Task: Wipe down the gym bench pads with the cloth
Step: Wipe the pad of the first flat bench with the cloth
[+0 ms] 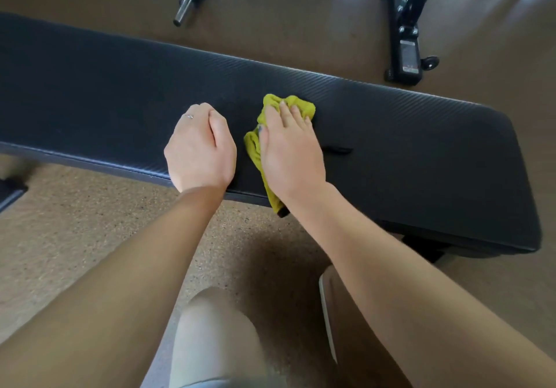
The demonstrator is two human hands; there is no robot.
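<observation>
Two hands: both on the bench pad (391, 135).
Right hand (290, 147): flat, pressing yellow-green cloth (301, 106).
Left hand (200, 150): clenched, grasping nothing.
Far floor: black equipment base (406, 54), bar end (183, 11).

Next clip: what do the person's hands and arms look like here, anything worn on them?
Both forearms are bare, with no sleeves in view. The left hand wears a thin silvery ring. The right hand shows no ring; its thumbnail looks painted dark.

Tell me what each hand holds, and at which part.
The right hand presses flat on the middle of the yellow-green cloth, fingers straight, on the bench pad. The left hand, curled, holds nothing.
</observation>
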